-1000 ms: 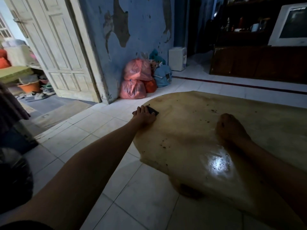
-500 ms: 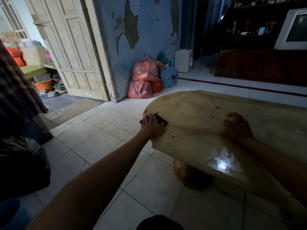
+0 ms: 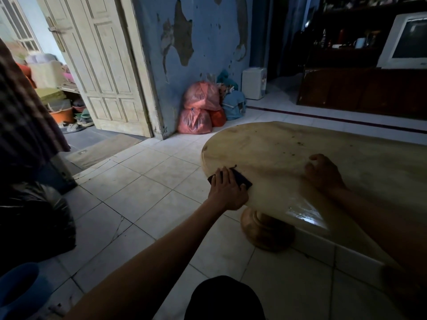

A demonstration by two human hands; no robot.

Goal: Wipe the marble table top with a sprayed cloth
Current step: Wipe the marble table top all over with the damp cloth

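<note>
**Left hand presses dark cloth on table edge, right hand rests on top**

Tiled floor [image 3: 129,204] fills the lower left and middle of the frame. Marble table top [image 3: 288,153], beige and glossy, takes the right middle, with dark specks in its upper part and a bright glare patch lower right; its round pedestal base [image 3: 265,229] shows below the rim. Blue peeling wall [image 3: 208,42] at top centre, cream panel door [image 3: 99,65] upper left. Dark cabinet [image 3: 360,88] upper right with a white monitor [image 3: 406,40] on it. Black bag [image 3: 34,218] at left edge. Pink plastic bags [image 3: 198,107] stacked at the wall foot, a blue bag [image 3: 234,105] just beside them, white box [image 3: 253,83] to their right.

Left hand [image 3: 227,190], centre frame, fingers spread flat, pressing a dark cloth [image 3: 242,180] on the table's left rim; the cloth pokes out past the fingers. Right hand [image 3: 323,173], right of centre, rests on the table top with fingers curled under, gripping nothing visible.
</note>
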